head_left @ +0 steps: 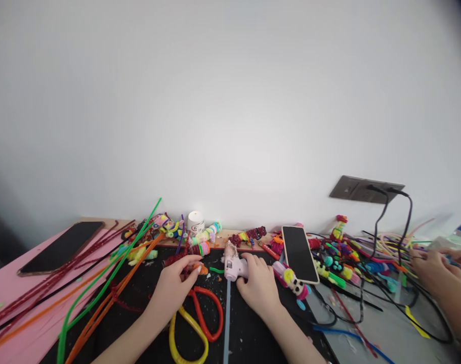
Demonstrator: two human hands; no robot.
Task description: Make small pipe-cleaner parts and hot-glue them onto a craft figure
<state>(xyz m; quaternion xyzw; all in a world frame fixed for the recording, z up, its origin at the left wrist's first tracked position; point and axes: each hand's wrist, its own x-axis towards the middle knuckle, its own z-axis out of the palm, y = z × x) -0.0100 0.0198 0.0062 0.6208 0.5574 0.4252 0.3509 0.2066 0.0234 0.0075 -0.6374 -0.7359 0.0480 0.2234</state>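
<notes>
My right hand (259,285) is wrapped round the grip of a pale pink glue gun (233,269), whose nozzle end is crusted with brown residue. A long translucent glue stick (226,323) runs from the gun toward me. My left hand (177,280) is closed, with its fingertips pinching a small orange fuzzy piece (203,270). Just below that hand lie scissors with one red handle loop (219,313) and one yellow loop (206,349); their blades are hidden. A short green pipe cleaner (216,270) rests between my hands on the black mat (253,338).
Long pipe cleaners (112,283) cross the left side, over a dark phone (61,247). A white-framed phone (299,253) leans among pipe-cleaner figures (291,280). A paper cup (196,222) stands by the wall. Cords hang from a socket plate (361,189). A co-worker's hands (438,273) are at right.
</notes>
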